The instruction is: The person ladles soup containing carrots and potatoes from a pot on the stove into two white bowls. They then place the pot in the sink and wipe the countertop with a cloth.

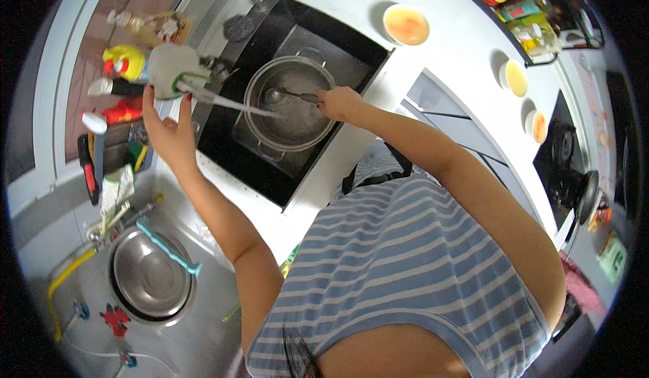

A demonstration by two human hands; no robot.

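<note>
My left hand (170,132) grips a whitish, translucent container with a green rim (175,69), tilted towards the cooktop. From its mouth a whitish stream runs down into a round metal pot (248,102) on the black cooktop (218,147). The pot has small side handles and holds liquid. My right hand (340,104) is closed on the dark handle of a utensil (307,97), whose rounded metal end is inside the pot. How deep that end sits cannot be told.
A filled bowl (405,24) stands beyond the cooktop, two smaller ones (516,78) to the right. Bottles (124,61) line the window side. Below left, metal basins (152,271) sit in the sink. A condiment rack (527,23) stands upper right.
</note>
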